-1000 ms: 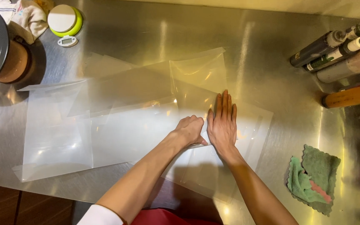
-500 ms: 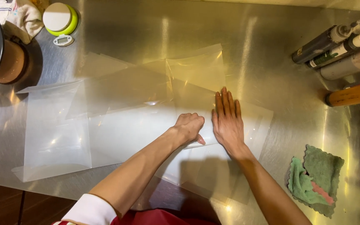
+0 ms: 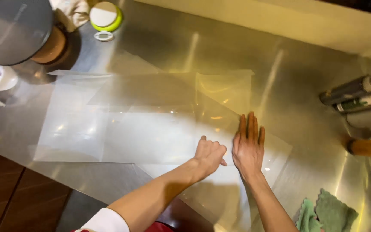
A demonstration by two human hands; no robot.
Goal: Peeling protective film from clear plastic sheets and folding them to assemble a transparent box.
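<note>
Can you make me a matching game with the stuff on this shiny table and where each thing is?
Things:
1. green cloth
2. round white and green container
3. right hand
4. wooden roller

Places:
A. far left corner of the table
B. flat on the clear plastic sheets
C. near right corner of the table
D. right edge, below the grey rolls

Pairs: 1-C, 2-A, 3-B, 4-D
</note>
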